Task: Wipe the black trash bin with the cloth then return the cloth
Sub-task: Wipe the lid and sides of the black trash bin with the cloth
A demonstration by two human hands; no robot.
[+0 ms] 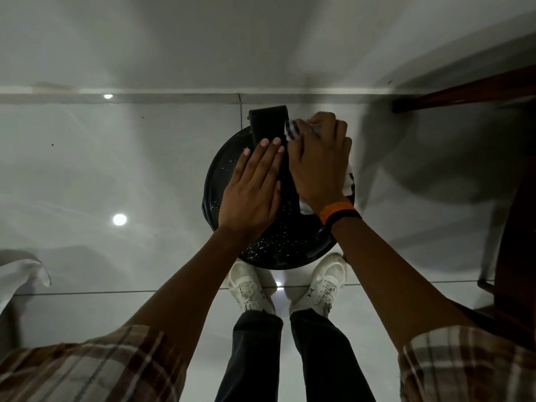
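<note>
Black trash bin [278,242] under flat, open left hand [252,187]; right hand [319,163] clamped on cloth [293,130]

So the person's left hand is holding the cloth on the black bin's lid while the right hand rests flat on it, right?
Not quite, the hands are swapped. In the head view the right hand grips the cloth on the black bin, and the left hand rests flat on its lid.

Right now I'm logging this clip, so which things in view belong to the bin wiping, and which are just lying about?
Part of the job:
black trash bin
cloth, held in the right hand
left hand, flat on the bin's lid

Just lying about:
wooden furniture at right
white fabric at the left edge
</note>
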